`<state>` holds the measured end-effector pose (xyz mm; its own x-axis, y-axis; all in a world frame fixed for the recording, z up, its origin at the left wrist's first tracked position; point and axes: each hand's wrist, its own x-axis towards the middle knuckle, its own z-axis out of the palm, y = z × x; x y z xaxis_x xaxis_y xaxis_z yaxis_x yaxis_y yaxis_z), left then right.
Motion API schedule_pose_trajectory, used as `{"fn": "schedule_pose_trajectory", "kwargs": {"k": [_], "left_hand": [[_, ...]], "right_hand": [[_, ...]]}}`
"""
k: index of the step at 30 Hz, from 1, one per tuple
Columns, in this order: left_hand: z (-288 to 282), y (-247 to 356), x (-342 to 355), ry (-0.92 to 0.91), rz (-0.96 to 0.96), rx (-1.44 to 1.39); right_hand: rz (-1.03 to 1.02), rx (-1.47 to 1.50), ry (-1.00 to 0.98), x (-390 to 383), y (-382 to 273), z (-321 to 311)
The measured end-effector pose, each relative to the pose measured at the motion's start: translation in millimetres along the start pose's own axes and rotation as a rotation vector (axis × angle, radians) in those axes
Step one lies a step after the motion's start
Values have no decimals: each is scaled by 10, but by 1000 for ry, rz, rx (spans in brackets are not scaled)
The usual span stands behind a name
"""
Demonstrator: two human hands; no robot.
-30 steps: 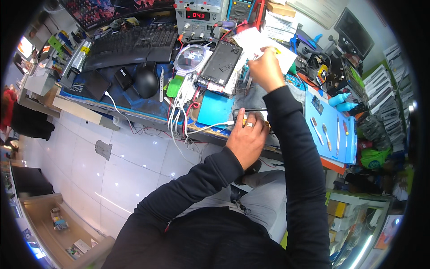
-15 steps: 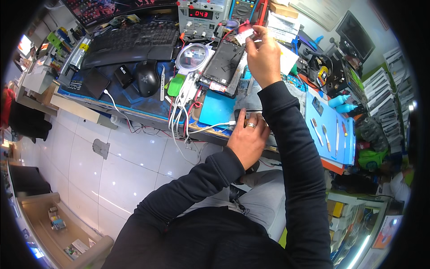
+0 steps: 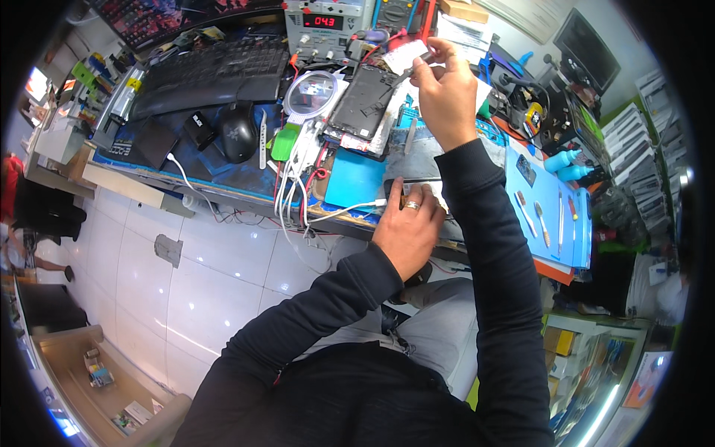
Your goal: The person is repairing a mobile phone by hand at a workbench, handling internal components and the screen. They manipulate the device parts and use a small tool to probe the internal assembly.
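Note:
My left hand (image 3: 408,223), with a ring on one finger, holds a dark phone (image 3: 389,192) at the bench's front edge. Its fingers cover most of the phone, and a white cable (image 3: 357,206) ends beside it. Farther back, my right hand (image 3: 449,93) is raised with thumb and fingertips pinched on a slim dark object (image 3: 426,56), too small to name. Left of that hand, a black phone (image 3: 363,103) with a worn back lies on a stack. A metal strip (image 3: 410,137) rests on the grey work mat (image 3: 421,160) between my hands.
A power supply (image 3: 325,33) and a multimeter (image 3: 395,16) stand at the back. To the left are a keyboard (image 3: 212,78) and a mouse (image 3: 239,132). On the right, a blue mat (image 3: 532,201) carries brushes beside blue bottles (image 3: 570,165). White cables hang over the front edge.
My right hand has shifted slightly right and up, still pinching. My left hand stays on the phone. The view has turned a little, and a person's leg now shows at the far left.

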<state>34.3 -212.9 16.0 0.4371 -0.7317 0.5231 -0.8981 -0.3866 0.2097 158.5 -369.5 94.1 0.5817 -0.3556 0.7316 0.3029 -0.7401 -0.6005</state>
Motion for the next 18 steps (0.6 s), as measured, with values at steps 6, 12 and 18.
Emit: {"fn": "schedule_pose_trajectory", "kwargs": {"k": [6, 12, 18], "left_hand": [[-37, -30, 18, -25, 22, 12], [-2, -25, 18, -10, 13, 25], [-47, 4, 36, -30, 12, 33]], "right_hand": [[118, 76, 13, -327, -247, -774], [230, 45, 89, -914, -235, -1480], [276, 35, 68, -1204, -281, -1593]]}}
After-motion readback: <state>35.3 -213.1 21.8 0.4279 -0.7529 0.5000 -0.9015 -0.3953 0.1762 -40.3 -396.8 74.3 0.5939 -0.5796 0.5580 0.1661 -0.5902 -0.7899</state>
